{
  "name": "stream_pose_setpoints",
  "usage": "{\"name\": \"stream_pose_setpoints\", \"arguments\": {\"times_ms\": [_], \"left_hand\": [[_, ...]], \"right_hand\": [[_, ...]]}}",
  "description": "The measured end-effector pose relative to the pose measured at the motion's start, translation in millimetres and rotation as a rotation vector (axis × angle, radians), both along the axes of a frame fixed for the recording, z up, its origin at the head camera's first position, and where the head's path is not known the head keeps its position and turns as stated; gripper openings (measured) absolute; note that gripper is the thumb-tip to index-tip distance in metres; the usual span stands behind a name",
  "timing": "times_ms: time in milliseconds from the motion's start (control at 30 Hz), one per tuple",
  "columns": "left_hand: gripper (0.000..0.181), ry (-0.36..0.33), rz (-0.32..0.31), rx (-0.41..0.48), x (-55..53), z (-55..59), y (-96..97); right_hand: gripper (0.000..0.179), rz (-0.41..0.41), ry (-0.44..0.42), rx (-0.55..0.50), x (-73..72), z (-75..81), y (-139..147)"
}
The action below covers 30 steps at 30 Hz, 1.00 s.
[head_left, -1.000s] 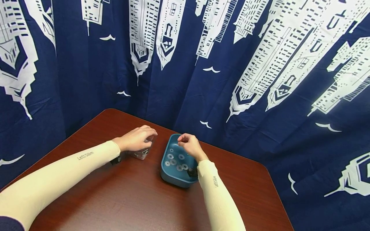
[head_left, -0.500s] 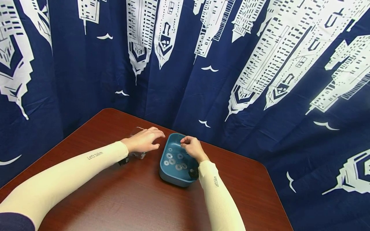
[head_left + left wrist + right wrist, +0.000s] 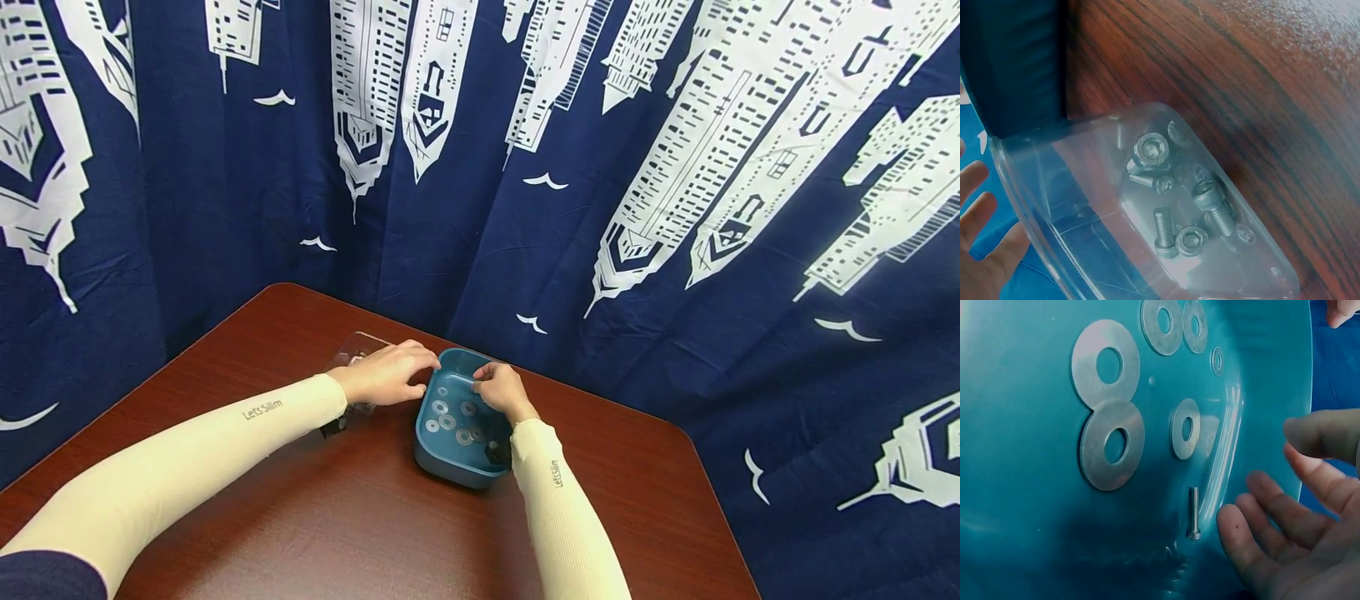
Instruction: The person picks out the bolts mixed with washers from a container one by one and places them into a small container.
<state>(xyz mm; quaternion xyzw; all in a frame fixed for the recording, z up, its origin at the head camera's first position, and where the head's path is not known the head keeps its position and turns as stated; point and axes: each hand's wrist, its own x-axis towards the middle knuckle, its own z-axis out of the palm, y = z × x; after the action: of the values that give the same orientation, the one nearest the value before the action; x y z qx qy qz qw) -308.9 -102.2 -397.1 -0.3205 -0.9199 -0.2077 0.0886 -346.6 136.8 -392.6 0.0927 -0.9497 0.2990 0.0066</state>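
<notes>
My left hand [image 3: 393, 375] reaches over the clear plastic box [image 3: 1260, 275] to the left rim of the blue bin [image 3: 450, 471], its fingers spread and nothing between them. Several metal socket-head bolts [image 3: 1163, 228] lie in the box. Above the bin's far right part hovers my right hand [image 3: 502, 392]. In the right wrist view its fingers are loosely bent, thumb near the index finger, with no item seen between them. Several flat metal washers [image 3: 1113, 476] are scattered on the bin floor. One thin bolt [image 3: 1195, 509] also lies there, close to the right hand's fingertips.
Box and bin stand side by side near the far edge of the brown wooden table [image 3: 322, 517]. A dark blue curtain [image 3: 450, 275] with white buildings hangs right behind that edge. A small black wrist camera [image 3: 497, 452] on the right wrist overlaps the bin.
My left hand has moved right, from over the clear box to the bin's left rim, uncovering more of the box. The right hand stays over the bin, shifting only slightly.
</notes>
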Motion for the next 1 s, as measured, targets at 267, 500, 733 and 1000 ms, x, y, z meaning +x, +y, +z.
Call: {"name": "stream_pose_setpoints", "arguments": {"times_ms": [267, 500, 733, 1000], "left_hand": [[0.039, -0.005, -0.014, -0.016, 2.6, -2.1, 2.7], [0.037, -0.019, 0.002, -0.033, 2.6, -2.6, 3.7], [0.036, -0.015, 0.000, -0.043, 2.0, -3.5, 4.4], [0.038, -0.013, -0.012, -0.047, 3.1, -0.9, 6.0]], "right_hand": [[0.013, -0.087, 0.004, 0.050, 1.5, -0.7, -2.3], [0.014, -0.127, -0.013, 0.096, 2.9, -0.5, -3.8], [0.012, -0.130, -0.053, 0.104, 4.8, -1.5, -7.3], [0.014, -0.091, -0.100, 0.019, 1.5, -6.3, -9.6]]}}
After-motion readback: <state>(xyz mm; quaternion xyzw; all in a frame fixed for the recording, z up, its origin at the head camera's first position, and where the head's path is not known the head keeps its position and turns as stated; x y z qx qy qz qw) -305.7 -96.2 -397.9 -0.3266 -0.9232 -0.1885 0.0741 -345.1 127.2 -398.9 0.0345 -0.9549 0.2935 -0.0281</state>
